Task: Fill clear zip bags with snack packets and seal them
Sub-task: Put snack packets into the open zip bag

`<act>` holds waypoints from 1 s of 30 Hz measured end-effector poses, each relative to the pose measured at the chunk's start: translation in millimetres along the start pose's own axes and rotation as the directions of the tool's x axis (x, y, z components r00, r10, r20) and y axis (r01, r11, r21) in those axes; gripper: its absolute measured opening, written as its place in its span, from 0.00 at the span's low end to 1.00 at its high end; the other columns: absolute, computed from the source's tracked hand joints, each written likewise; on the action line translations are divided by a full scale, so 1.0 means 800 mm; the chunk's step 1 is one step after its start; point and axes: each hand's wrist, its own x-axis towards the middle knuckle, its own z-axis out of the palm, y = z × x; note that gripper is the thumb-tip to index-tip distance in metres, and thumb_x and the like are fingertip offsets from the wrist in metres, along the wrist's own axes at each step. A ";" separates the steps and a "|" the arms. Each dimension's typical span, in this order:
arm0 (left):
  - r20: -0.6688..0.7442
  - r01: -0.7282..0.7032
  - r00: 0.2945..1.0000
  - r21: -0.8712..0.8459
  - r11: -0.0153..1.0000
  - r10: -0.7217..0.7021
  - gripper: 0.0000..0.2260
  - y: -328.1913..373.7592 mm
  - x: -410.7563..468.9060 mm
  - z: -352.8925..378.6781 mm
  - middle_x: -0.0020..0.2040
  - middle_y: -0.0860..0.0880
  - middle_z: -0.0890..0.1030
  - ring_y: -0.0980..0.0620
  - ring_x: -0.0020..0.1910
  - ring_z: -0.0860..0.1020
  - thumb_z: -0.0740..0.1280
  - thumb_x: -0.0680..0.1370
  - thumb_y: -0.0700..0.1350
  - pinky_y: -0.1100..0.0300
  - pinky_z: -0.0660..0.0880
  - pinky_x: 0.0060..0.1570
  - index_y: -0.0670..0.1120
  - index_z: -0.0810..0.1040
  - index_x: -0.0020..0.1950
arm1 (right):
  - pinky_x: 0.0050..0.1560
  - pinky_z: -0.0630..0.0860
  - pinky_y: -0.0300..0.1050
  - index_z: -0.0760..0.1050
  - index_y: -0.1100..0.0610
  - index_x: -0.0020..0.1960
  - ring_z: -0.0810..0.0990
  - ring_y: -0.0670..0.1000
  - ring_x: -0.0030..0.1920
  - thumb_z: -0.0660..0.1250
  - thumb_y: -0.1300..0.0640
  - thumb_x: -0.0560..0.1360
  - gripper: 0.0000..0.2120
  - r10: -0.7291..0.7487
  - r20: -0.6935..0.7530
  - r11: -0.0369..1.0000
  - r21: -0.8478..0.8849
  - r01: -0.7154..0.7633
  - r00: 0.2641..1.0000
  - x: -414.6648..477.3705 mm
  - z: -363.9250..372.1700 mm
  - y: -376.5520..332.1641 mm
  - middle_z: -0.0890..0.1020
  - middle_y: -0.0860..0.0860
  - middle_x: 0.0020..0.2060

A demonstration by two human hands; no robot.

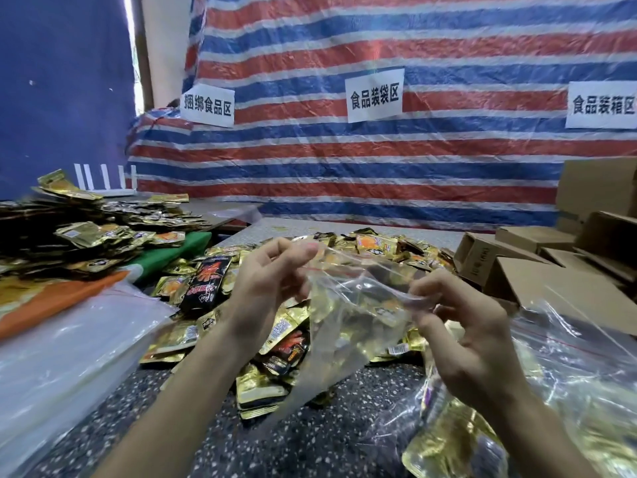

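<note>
I hold an empty clear zip bag (348, 315) in front of me above the table. My left hand (272, 274) pinches its top edge near the red zip line, and my right hand (462, 326) grips the opposite side of the mouth. The bag hangs down between them, with nothing visible inside. Behind and under it spreads a heap of gold snack packets (379, 250), with a black and red packet (205, 281) among them. Filled clear bags (568, 374) lie at the lower right.
A stack of flat clear bags (69, 353) lies at the left on the speckled table (310, 436). More gold packets (86, 236) are piled at far left. Cardboard boxes (537, 260) stand at right. A striped tarp (379, 160) with paper signs hangs behind.
</note>
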 end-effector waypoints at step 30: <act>-0.354 0.093 0.885 0.769 0.632 0.301 0.07 -0.041 -0.026 -0.032 0.33 0.49 0.80 0.52 0.27 0.80 0.67 0.77 0.40 0.49 0.78 0.23 0.51 0.77 0.42 | 0.34 0.69 0.43 0.67 0.48 0.36 0.73 0.45 0.38 0.58 0.66 0.64 0.13 0.029 0.100 0.994 -0.107 -0.018 0.995 -0.004 0.006 0.015 0.73 0.45 0.34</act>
